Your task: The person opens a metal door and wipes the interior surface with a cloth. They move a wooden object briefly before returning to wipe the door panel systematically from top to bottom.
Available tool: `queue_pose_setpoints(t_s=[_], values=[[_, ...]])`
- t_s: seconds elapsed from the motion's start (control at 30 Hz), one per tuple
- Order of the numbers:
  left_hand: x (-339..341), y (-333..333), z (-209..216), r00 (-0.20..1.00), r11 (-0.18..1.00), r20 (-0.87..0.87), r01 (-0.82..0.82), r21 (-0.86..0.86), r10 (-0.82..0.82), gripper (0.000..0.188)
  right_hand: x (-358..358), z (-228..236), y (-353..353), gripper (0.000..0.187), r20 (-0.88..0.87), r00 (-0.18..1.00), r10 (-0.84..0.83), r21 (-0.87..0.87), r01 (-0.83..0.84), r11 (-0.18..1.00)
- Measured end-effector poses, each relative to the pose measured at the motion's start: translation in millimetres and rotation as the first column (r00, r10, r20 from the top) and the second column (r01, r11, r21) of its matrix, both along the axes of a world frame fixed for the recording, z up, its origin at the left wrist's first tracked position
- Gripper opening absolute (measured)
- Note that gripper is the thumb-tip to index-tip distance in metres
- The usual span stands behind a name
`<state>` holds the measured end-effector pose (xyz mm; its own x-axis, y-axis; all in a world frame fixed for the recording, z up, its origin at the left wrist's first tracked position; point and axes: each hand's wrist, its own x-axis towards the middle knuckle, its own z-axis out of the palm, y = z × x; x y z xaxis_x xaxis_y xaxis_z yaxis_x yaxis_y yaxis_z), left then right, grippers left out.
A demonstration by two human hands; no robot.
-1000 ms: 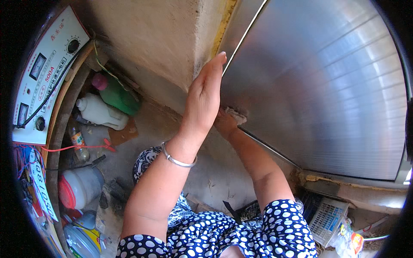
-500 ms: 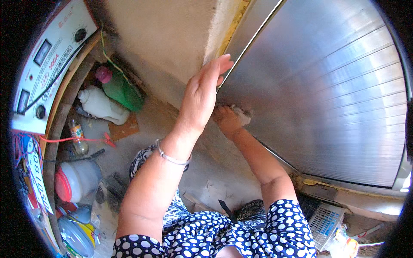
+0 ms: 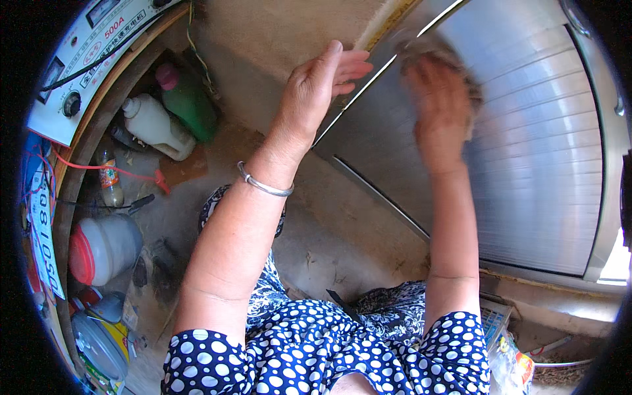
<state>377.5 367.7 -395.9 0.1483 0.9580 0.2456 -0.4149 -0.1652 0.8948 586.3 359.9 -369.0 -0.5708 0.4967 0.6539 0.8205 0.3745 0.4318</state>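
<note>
A grey metal door panel (image 3: 540,151) with ribbed lines fills the right side. My right hand (image 3: 440,99) presses a brownish cloth (image 3: 475,99) flat on its upper part; both are smeared by motion, and the fingers cover much of the cloth. My left hand (image 3: 315,89), with a silver bangle at its wrist, is raised by the panel's bright left edge. Its fingers are stretched out with nothing in them. Whether the fingertips touch that edge I cannot tell.
At left, a white charger box (image 3: 85,59) with dials sits on a wooden shelf edge. Under it are a green bottle (image 3: 187,105), a white bottle (image 3: 158,128), a small clear bottle (image 3: 110,181) and a red-lidded tub (image 3: 108,243). A plastic basket (image 3: 494,319) stands lower right.
My right hand has swept the cloth from the panel's lower left corner up and to the right. My left hand stays by the edge, slightly higher in view. The view has shifted a little.
</note>
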Motion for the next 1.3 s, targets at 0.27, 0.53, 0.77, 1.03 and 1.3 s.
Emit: queue_pose_setpoints(t_s=[0.27, 0.53, 0.77, 1.03, 1.3], values=[[-0.9, -3.7, -2.6, 0.999, 1.0, -0.033, -0.004, 0.003, 0.004, 0.064, -4.0, -201.6, 16.5, 0.034, -0.094, 0.995, 0.012, -0.61, -0.067, 0.79], [16.9, -12.7, 0.2, 0.993, 0.998, -0.111, 0.033, -0.044, -0.038, 0.064, -0.6, -332.6, 29.6, 0.05, 0.262, 0.965, 0.023, -0.767, 0.194, 0.612], [41.4, -6.7, -16.9, 0.978, 0.992, -0.191, 0.062, -0.112, -0.083, 0.05, -16.3, -343.2, 18.0, 0.046, 0.059, 0.905, -0.422, -0.985, 0.121, 0.123], [55.5, 7.5, -27.9, 0.917, 0.999, -0.396, -0.048, 0.002, 0.045, 0.068, 52.8, -366.1, -82.3, 0.041, -0.421, 0.64, -0.643, -0.906, -0.331, 0.263], [27.6, 32.1, -38.3, 0.925, 0.986, -0.357, -0.08, 0.145, 0.127, 0.069, 145.0, -247.0, -171.6, 0.033, -0.28, -0.624, -0.73, -0.623, -0.46, 0.633]])
